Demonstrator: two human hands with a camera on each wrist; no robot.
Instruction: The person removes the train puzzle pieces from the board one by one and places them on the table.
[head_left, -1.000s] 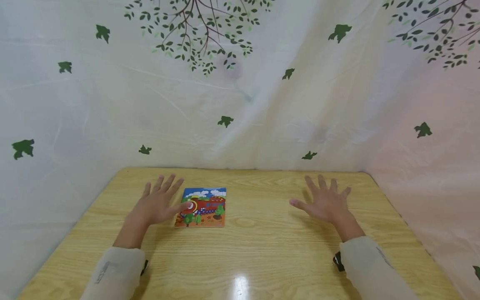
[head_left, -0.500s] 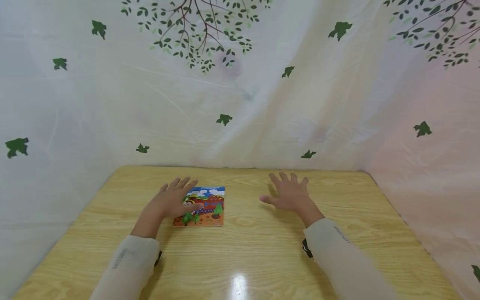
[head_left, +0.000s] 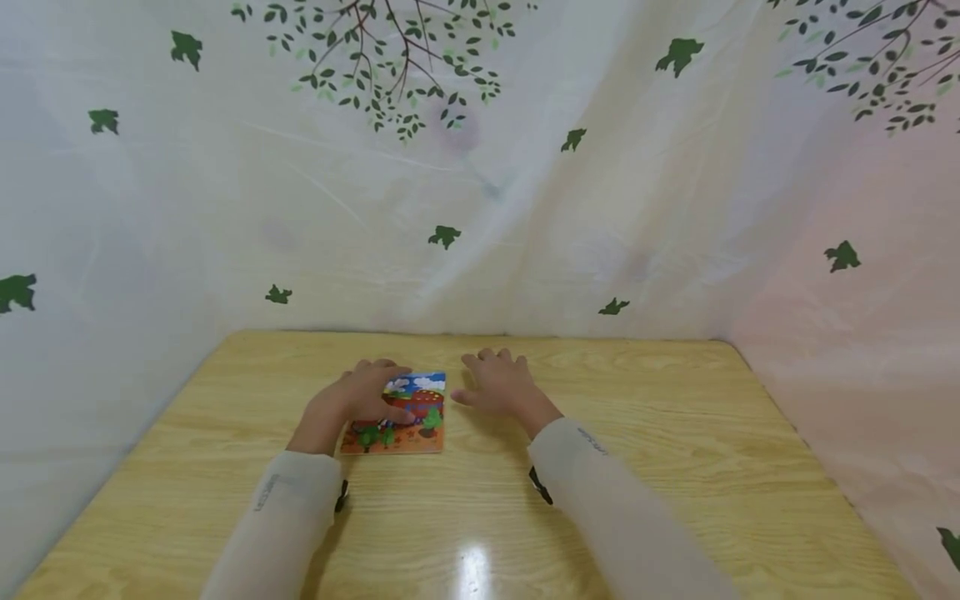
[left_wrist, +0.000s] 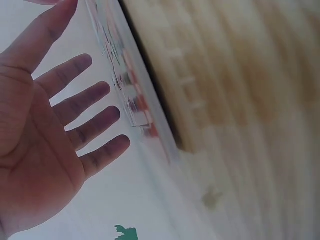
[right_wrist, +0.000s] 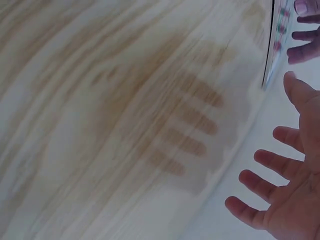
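Note:
A thin square picture board (head_left: 427,410) with a cartoon red train, green trees and blue sky lies flat toward the back left of the table. My left hand (head_left: 362,395) is over its left side, covering part of the train, with fingers spread; in the left wrist view the fingertips (left_wrist: 111,114) stand apart from the board (left_wrist: 131,82). Just beyond the board's right edge hovers my right hand (head_left: 497,385), its fingers spread and nothing in them. The right wrist view shows its palm (right_wrist: 295,215) and, above it, the board's edge (right_wrist: 278,40) and left fingers.
The wood-grain table (head_left: 637,467) has its back edge against a pale curtain (head_left: 360,208) printed with leaves and branches. This curtain also closes in the left and right sides. Finger shadows fall on the tabletop in the right wrist view.
My right hand has come a long way left, from the table's right side to near the board. My left hand has moved right, from the board's left edge to over it.

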